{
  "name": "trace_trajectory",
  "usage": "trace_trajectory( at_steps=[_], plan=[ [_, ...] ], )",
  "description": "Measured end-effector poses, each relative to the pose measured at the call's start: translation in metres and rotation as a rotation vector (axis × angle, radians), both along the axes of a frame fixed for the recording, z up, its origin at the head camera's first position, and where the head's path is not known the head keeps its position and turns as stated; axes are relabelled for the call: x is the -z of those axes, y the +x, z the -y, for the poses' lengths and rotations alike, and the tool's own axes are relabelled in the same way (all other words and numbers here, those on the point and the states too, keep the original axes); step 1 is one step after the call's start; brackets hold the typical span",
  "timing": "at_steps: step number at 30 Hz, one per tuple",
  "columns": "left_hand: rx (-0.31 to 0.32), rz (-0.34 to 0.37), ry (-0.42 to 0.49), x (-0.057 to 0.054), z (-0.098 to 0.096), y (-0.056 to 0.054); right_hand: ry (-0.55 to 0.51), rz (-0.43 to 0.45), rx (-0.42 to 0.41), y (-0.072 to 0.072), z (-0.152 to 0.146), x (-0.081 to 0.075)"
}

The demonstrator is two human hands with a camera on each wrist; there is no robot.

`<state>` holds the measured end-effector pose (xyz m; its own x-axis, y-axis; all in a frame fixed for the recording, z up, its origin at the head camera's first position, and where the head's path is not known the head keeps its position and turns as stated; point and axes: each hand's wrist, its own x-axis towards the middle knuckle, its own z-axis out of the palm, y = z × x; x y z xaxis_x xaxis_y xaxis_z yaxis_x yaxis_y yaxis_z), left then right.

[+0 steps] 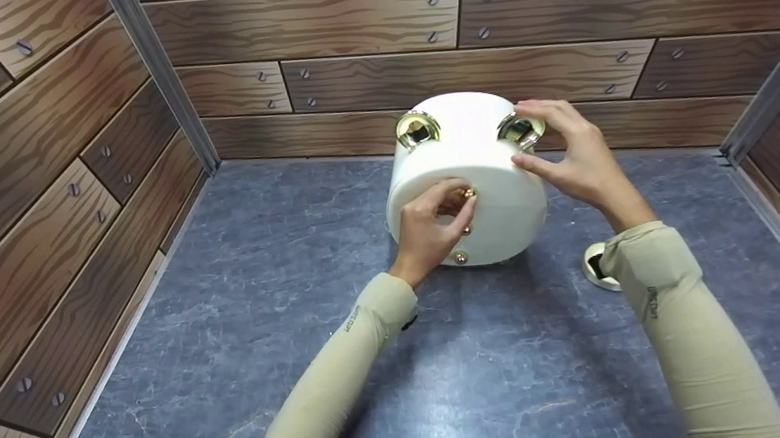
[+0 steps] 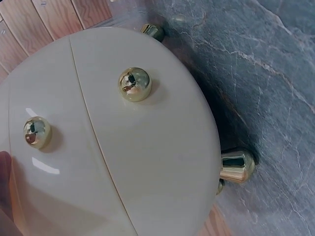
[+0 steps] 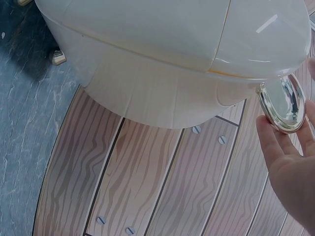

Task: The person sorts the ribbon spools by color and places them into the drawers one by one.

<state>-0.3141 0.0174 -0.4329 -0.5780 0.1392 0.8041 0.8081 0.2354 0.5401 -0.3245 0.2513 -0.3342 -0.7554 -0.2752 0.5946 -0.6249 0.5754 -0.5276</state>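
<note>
A rounded white drawer box stands on the floor with its front toward me. Thumb and index finger of my left hand pinch the top gold knob. Two lower knobs show in the left wrist view, a middle one and a bottom one. My right hand curls its fingers and thumb around the round gold ear piece at the box's upper right. A matching gold ear piece sits at the upper left, untouched. Gold feet hold the box off the floor.
A round gold-rimmed piece with a dark middle lies on the floor, partly hidden by my right sleeve. Wood-patterned walls enclose the blue-grey marbled floor at the back and both sides.
</note>
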Motion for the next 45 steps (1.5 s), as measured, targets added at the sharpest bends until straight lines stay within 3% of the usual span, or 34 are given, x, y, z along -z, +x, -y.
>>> trace_trajectory(
  at_steps=[22,37,45],
  plan=[
    [0.007,0.016,0.013,0.002,0.0,0.001,0.021,0.032,0.0,0.003,-0.001,-0.001],
    [0.034,0.02,-0.068,0.013,0.024,0.016,0.019,0.028,0.02,0.004,0.0,-0.001],
    [0.037,0.155,-0.202,0.025,0.032,0.019,0.01,0.029,0.01,0.004,0.001,0.0]
  ],
)
